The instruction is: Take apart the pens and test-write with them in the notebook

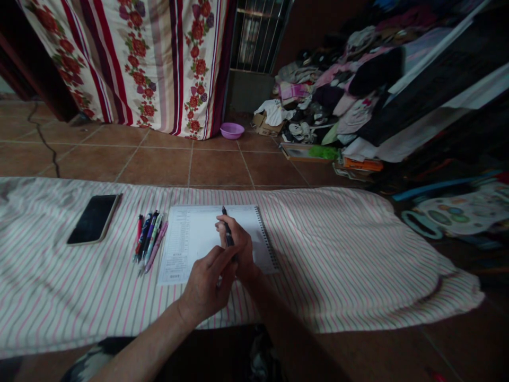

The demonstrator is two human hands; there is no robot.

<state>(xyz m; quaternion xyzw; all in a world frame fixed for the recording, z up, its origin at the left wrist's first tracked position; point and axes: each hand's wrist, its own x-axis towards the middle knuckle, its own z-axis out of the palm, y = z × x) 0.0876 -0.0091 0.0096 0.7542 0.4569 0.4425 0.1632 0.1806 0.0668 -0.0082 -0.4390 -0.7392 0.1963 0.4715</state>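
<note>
A dark pen (228, 233) is in both my hands above a spiral notebook (260, 249), one end pointing away from me. My right hand (243, 246) is closed around the pen's middle. Close in front of it, my left hand (209, 278) pinches at the near end of the pen; its fingertips are partly hidden. Under my hands, a printed sheet (175, 249) with a column of small text lies along the notebook's left side. To the left lie several pens (149, 239) in a loose bunch, some dark, others red, pale green and pink.
Left of the pens lies a smartphone (94, 218), its screen dark. A striped cloth (330, 254) covers the low surface. Beyond it, a purple basin (231, 130) stands on the tiled floor by a floral curtain (159, 63). Clothes (318, 90) are piled at the right.
</note>
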